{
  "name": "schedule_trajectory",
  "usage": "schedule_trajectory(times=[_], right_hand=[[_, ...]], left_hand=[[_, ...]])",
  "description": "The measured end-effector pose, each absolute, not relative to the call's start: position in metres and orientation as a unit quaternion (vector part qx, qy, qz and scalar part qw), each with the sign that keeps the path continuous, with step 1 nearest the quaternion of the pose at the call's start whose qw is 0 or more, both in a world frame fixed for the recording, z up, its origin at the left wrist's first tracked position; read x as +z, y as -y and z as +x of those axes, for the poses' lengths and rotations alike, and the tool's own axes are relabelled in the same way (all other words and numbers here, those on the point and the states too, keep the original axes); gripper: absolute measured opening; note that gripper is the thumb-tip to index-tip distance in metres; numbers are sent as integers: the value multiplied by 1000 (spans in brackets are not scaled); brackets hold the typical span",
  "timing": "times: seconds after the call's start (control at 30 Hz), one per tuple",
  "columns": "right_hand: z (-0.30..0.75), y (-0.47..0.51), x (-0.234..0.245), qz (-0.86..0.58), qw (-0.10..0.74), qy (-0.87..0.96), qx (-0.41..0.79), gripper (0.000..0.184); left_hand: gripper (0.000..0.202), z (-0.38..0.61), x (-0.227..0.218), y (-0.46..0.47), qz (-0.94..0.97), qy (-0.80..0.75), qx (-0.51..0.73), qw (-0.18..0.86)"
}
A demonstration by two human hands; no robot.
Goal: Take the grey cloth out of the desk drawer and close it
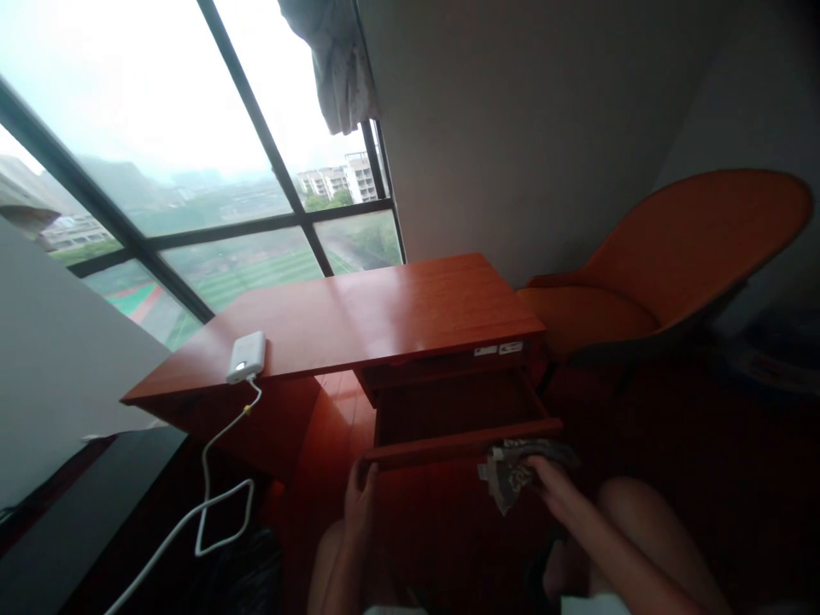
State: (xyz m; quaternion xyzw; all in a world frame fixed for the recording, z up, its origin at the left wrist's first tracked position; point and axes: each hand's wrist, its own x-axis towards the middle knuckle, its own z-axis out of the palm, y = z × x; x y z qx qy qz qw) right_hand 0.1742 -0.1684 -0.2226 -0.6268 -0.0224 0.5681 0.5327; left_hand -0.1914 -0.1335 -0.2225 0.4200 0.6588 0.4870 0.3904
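Note:
A wooden drawer is pulled out from under the reddish-brown desk. My left hand grips the left end of the drawer's front, fingers at its edge. In my right hand is a dark patterned cloth with light markings, bunched against the right part of the drawer front. A small pale tag sticks out at the cloth's left side. The inside of the drawer is dark, with no objects to be made out in it.
A white power bank lies near the desk's front left edge, its white cable hanging down to the lower left. To the right stands an orange chair. Behind the desk is a large window. My knees are below the drawer.

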Motion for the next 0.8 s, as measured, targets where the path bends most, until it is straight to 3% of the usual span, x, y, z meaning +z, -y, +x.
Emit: schedule_trajectory(times=[0.27,0.53,0.8], right_hand=[[213,162,-238,-672,612,81,410,39],[224,158,-234,-688,616,158,348,38],[233,161,-206,-658,637,152,371,22]], left_hand=[[53,-197,-232,126,443,-657,501,348],[45,-192,-218,127,452,-655,502,339],[49,-199,-224,126,445,-669,499,325]])
